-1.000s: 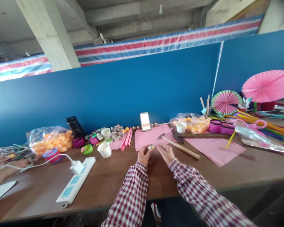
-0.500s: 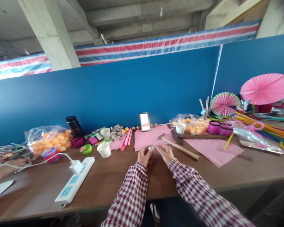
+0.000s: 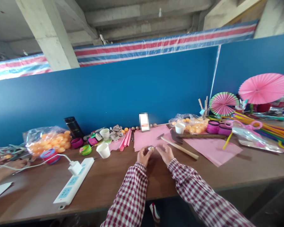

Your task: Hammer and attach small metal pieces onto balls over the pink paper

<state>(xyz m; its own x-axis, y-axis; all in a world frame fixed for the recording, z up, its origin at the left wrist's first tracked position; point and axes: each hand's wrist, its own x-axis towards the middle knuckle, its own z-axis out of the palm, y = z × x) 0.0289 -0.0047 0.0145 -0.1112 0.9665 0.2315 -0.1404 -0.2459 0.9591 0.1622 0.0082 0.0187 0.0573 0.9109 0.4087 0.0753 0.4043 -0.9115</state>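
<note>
My left hand (image 3: 144,156) pinches a small shiny metallic ball (image 3: 151,148) between thumb and fingers, just above the brown table (image 3: 123,176). Close by on the right, my right hand (image 3: 166,154) has its thumb and fingers drawn together, pointing at the ball. Whatever those fingertips hold, if anything, is too small to make out. Behind both hands lies pink paper (image 3: 145,138). A hammer with a pale wooden handle (image 3: 182,149) rests to the right of my right hand. Several similar round balls (image 3: 154,125) line the back edge of the paper.
Left of my arms are a white power strip (image 3: 73,182) with a plugged-in charger and a white paper cup (image 3: 103,150). Farther left, a co-worker's hand (image 3: 19,165) works near a bag of orange balls (image 3: 50,140). More pink paper (image 3: 214,150) lies at right, near pink scissors (image 3: 245,124).
The view has shifted very slightly. Both hands stay in the same place, and the ball remains in my left hand.
</note>
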